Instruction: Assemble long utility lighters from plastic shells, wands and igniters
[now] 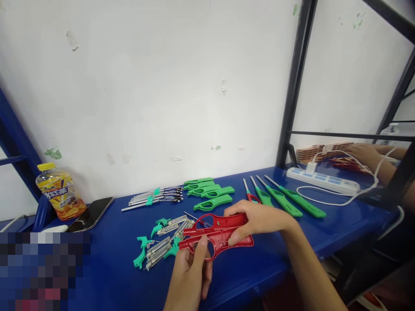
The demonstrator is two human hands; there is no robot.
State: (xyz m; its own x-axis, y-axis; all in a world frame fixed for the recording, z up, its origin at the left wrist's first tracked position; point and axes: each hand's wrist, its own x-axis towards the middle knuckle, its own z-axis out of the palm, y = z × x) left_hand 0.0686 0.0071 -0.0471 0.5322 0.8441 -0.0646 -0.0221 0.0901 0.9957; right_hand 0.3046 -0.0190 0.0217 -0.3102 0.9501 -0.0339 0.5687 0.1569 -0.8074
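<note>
Two red lighter shell halves lie side by side in my hands, hollow insides facing up, above the blue table. My left hand [191,272] grips the narrow front end of the nearer half [218,239], thumb on top by the trigger loop. Around the wide rear ends closes my right hand [256,222], its thumb pressed on the nearer half and its fingers behind the farther half [223,222]. Just left of the shells is a pile of clear lighter tanks [158,252] with green triggers [140,255]. A thin screwdriver [204,223] lies partly hidden behind the shells.
Green shell halves [214,202] and metal lighter tubes with wires [152,198] lie near the wall. Several long-tubed lighters [282,202] rest at right, by a power strip [324,179]. A bottle [61,192] and phone [92,214] are left. Another person's hand [363,153] shows far right.
</note>
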